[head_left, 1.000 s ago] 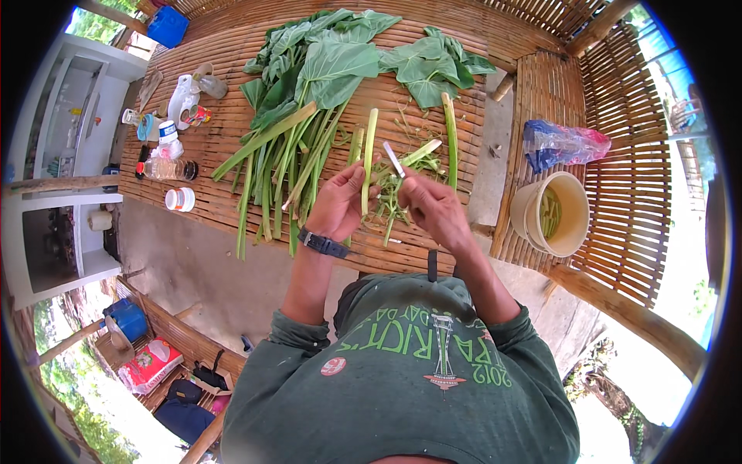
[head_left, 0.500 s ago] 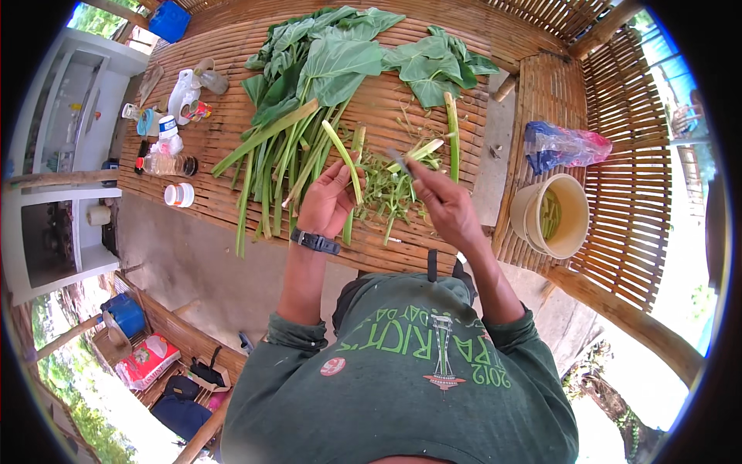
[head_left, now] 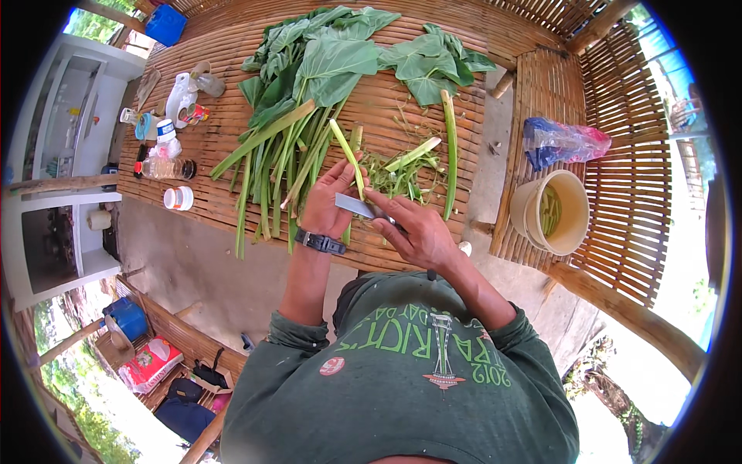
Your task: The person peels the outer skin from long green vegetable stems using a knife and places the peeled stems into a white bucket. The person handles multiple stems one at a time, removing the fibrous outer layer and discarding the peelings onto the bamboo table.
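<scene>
My left hand (head_left: 331, 199) is closed round a pale green leaf stalk (head_left: 344, 145), which points up and away from me. In my right hand (head_left: 417, 233) is a knife (head_left: 354, 205), its blade lying across the lower end of the stalk beside my left fingers. Just beyond my hands, green peelings (head_left: 410, 176) lie heaped on the bamboo table (head_left: 224, 203), with a cut stalk piece (head_left: 413, 155) on top. To the left spreads a bunch of long stalks (head_left: 270, 166) with big green leaves (head_left: 332, 66). One thick stalk (head_left: 450, 155) lies right of the heap.
A cream bucket (head_left: 573, 240) holding cut green pieces stands on the bamboo bench at right, near a blue and red plastic bag (head_left: 568, 145). Bottles (head_left: 166, 168) and a white tub (head_left: 178, 199) stand along the table's left side. More leaves (head_left: 433, 66) lie at the far right.
My right hand has come down and left from over the peelings, bringing the knife to the stalk's lower end. The left hand has barely moved and keeps its hold.
</scene>
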Motion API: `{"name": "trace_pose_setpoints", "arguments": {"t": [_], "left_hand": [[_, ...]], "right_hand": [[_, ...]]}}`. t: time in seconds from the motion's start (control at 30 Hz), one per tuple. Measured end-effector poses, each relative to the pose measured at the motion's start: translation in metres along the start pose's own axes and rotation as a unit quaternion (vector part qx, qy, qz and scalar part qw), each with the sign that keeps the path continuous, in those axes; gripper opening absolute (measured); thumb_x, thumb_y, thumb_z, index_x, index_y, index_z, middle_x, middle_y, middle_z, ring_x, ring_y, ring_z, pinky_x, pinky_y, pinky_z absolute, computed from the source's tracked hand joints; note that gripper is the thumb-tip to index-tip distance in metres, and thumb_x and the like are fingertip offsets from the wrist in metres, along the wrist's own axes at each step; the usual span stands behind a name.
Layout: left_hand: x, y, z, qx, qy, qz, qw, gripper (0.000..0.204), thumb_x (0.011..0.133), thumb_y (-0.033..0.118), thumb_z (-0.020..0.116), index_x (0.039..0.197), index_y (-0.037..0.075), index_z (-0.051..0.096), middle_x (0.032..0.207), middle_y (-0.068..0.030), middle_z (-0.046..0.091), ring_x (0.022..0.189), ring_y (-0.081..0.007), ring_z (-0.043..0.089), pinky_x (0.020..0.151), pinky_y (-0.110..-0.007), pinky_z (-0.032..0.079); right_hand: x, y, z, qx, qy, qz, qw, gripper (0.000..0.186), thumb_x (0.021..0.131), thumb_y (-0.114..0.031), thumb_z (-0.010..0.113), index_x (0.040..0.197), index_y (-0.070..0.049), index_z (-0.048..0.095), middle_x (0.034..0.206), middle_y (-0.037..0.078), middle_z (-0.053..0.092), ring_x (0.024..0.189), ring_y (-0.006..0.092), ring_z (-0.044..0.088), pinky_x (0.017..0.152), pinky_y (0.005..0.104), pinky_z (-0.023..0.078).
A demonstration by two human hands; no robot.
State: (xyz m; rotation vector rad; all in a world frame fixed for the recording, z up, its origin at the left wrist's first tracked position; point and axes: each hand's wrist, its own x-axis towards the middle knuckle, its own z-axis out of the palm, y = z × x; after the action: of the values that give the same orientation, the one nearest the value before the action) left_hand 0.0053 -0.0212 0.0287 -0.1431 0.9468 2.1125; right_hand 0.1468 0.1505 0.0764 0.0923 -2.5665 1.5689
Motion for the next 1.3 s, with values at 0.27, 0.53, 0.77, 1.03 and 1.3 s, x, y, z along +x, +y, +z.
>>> {"name": "trace_pose_setpoints", "arguments": {"t": [0.27, 0.53, 0.77, 1.03, 1.3], "left_hand": [[-0.006, 0.001, 0.003, -0.01, 0.004, -0.016, 1.0, 0.039, 0.109, 0.011, 0.061, 0.146, -0.001, 0.059, 0.104, -0.0065, 0.073, 0.095, -0.0153, 0.072, 0.081, -0.028, 0.06], [-0.006, 0.004, -0.019, 0.004, -0.079, -0.067, 0.995, 0.042, 0.11, 0.013, 0.06, 0.151, 0.004, 0.057, 0.109, -0.0065, 0.075, 0.096, -0.015, 0.071, 0.078, -0.029, 0.06], [-0.008, 0.009, -0.016, -0.001, -0.047, -0.044, 0.998, 0.042, 0.11, 0.011, 0.059, 0.151, 0.006, 0.057, 0.114, -0.0065, 0.076, 0.1, -0.0165, 0.072, 0.083, -0.031, 0.06], [-0.007, 0.014, -0.004, 0.01, -0.041, -0.036, 0.998, 0.039, 0.11, 0.012, 0.06, 0.149, 0.009, 0.059, 0.116, -0.0063, 0.076, 0.101, -0.0156, 0.072, 0.086, -0.032, 0.059], [-0.007, 0.01, -0.003, 0.003, 0.005, -0.029, 1.0, 0.037, 0.106, 0.01, 0.066, 0.143, 0.013, 0.059, 0.115, -0.0035, 0.075, 0.1, -0.0148, 0.072, 0.085, -0.033, 0.059]], "right_hand": [[0.005, 0.008, -0.003, 0.141, 0.033, 0.064, 0.987, 0.045, 0.11, -0.028, 0.061, 0.152, -0.012, 0.061, 0.091, 0.008, 0.065, 0.081, 0.0185, 0.062, 0.073, 0.0344, 0.052], [0.017, 0.007, -0.076, 0.259, 0.231, 0.172, 0.922, 0.049, 0.114, -0.032, 0.057, 0.155, -0.007, 0.056, 0.088, -0.007, 0.06, 0.068, 0.0008, 0.043, 0.058, 0.0188, 0.037], [0.01, 0.021, -0.07, 0.078, 0.116, 0.205, 0.969, 0.049, 0.112, -0.033, 0.058, 0.155, -0.011, 0.056, 0.099, 0.009, 0.073, 0.079, 0.0122, 0.063, 0.071, 0.0309, 0.05], [0.001, 0.009, -0.025, 0.0, 0.06, 0.187, 0.981, 0.044, 0.109, -0.034, 0.061, 0.146, -0.01, 0.065, 0.111, 0.022, 0.074, 0.1, 0.0388, 0.071, 0.087, 0.0444, 0.055], [-0.004, 0.025, -0.014, 0.012, 0.068, 0.124, 0.99, 0.051, 0.108, -0.031, 0.061, 0.154, -0.011, 0.055, 0.1, 0.021, 0.071, 0.091, 0.0374, 0.069, 0.081, 0.0449, 0.054]]}}
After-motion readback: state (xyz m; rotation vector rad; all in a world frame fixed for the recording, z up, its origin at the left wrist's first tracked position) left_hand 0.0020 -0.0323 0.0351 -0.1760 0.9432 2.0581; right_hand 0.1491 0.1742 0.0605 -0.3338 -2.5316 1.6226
